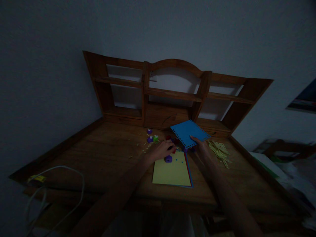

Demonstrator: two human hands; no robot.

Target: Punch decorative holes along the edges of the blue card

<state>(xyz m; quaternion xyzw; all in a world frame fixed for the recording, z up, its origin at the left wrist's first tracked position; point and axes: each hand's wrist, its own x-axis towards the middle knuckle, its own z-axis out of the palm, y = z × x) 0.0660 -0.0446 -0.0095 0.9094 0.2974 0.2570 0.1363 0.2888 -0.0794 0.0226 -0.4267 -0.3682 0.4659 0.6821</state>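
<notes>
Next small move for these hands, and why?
I'd probably draw the blue sheet aside with the right hand, which grips it: it seems to partly cover purple pieces at its near edge, and the left hand is at a red piece close by.

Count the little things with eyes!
3 on the desk: one purple thing farthest back, another purple thing nearer, and a green thing beside it. More may be hidden.
</notes>
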